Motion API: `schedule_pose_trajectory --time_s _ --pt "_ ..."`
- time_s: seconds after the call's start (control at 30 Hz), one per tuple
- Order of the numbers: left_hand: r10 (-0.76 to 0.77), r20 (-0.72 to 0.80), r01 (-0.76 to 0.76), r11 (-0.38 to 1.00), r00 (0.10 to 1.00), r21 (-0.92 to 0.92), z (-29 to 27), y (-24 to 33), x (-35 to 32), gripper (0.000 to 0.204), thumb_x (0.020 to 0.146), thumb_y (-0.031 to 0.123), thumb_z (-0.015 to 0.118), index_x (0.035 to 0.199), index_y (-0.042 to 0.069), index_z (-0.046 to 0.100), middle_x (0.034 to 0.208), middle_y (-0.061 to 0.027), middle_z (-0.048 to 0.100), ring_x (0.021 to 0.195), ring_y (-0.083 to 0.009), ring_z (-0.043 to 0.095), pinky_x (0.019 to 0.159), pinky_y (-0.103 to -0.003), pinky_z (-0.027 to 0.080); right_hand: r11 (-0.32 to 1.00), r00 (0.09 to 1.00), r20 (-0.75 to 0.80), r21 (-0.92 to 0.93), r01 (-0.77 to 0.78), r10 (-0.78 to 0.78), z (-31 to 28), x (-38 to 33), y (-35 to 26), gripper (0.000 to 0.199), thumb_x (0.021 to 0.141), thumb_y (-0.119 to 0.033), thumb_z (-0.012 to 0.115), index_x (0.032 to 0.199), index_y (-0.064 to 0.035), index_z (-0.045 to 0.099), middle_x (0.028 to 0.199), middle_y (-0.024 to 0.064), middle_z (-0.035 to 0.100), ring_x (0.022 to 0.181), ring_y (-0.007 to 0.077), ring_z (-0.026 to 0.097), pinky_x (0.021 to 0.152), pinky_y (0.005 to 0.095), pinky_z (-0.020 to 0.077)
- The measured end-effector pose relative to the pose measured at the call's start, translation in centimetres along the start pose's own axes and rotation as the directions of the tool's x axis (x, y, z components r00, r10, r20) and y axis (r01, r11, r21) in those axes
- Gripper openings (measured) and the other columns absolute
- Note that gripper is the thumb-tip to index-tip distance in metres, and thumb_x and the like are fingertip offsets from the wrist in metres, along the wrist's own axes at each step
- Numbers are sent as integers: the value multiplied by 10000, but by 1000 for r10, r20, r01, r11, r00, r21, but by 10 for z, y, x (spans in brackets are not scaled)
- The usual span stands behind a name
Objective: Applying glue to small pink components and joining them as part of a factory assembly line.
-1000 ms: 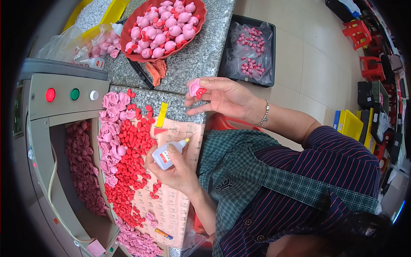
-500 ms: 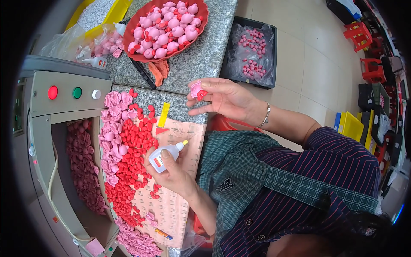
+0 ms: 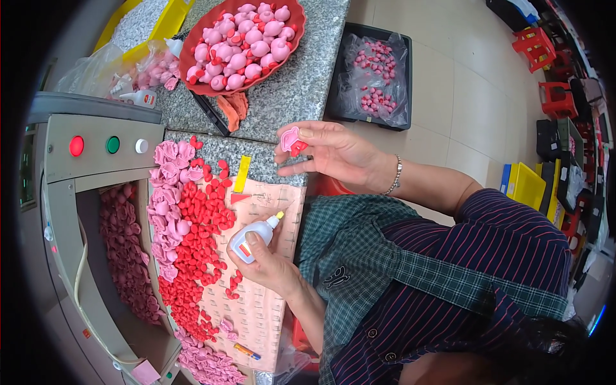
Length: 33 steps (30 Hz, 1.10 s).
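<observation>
My left hand (image 3: 273,269) is closed round a small white squeeze bottle (image 3: 251,242) with a yellow tip, held slanted over the peach-coloured mat (image 3: 256,308). Above and beyond it, my right hand (image 3: 343,151) pinches a ruffled pink piece (image 3: 290,138) with a small red piece (image 3: 298,148) against it. The other fingers of that hand are spread. Many loose red pieces (image 3: 196,237) lie heaped on the mat, and beside them is a row of frilly pink pieces (image 3: 168,199). Whether the tip is dripping cannot be seen.
A red bowl (image 3: 186,54) of round pink parts stands on the granite top (image 3: 308,77). A grey machine with buttons (image 3: 96,147) and an opening full of pink pieces borders the mat. A black crate (image 3: 337,96) with bagged parts sits beside the table. A yellow strip (image 3: 242,173) lies near the mat's edge.
The bottle in my left hand has shifted slightly to the right, away from the red pieces. My right hand still pinches the pink piece, and the whole view has moved a little.
</observation>
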<state>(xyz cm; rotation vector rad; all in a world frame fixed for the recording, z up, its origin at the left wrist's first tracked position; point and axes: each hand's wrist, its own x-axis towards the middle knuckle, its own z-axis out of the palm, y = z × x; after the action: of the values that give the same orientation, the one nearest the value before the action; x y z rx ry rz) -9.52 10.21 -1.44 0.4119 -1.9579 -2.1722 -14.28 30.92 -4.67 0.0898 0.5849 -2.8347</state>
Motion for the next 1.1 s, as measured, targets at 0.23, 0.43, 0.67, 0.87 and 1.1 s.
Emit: schedule_pose_trajectory --time_s 0.23,0.43,0.67,0.87,1.1 --pt "7 43 -6 1000 999 -27 6 4 0 295 971 166 575 1127 -61 468 990 -233 642 900 -287 663 764 -395 604 1000 1000 12 13 6 -6 0 -3 1 409 995 -168 553 1343 40 493 1213 199 618 1170 320 595 1059 561 443" --pt "60 63 -64 996 996 55 11 -5 6 288 959 157 598 1084 -73 478 968 -226 632 880 -272 653 769 -386 591 999 1000 8 26 29 -29 -7 -10 -3 434 993 -172 558 1363 39 471 1223 200 614 1157 321 605 1051 526 463" --pt "26 67 -29 999 997 40 22 -1 4 275 959 133 591 1074 -84 468 963 -239 637 884 -285 659 769 -382 595 999 1000 2 33 28 -28 -11 -10 -3 424 994 -172 557 1354 40 485 1221 198 616 1148 317 610 1056 528 463" --pt "29 83 -32 999 996 39 19 -1 4 264 959 126 587 1069 -81 464 971 -255 640 896 -291 663 773 -385 594 999 1000 -1 36 27 -27 -10 -9 -2 431 997 -182 555 1359 40 484 1210 192 623 1152 317 609 1066 532 455" --pt "66 53 -70 994 996 82 15 -5 4 280 963 158 610 1062 -73 487 947 -198 632 849 -237 635 760 -354 559 999 999 0 29 34 -34 -9 -9 0 429 997 -185 557 1356 37 486 1210 187 623 1158 315 606 1070 533 451"
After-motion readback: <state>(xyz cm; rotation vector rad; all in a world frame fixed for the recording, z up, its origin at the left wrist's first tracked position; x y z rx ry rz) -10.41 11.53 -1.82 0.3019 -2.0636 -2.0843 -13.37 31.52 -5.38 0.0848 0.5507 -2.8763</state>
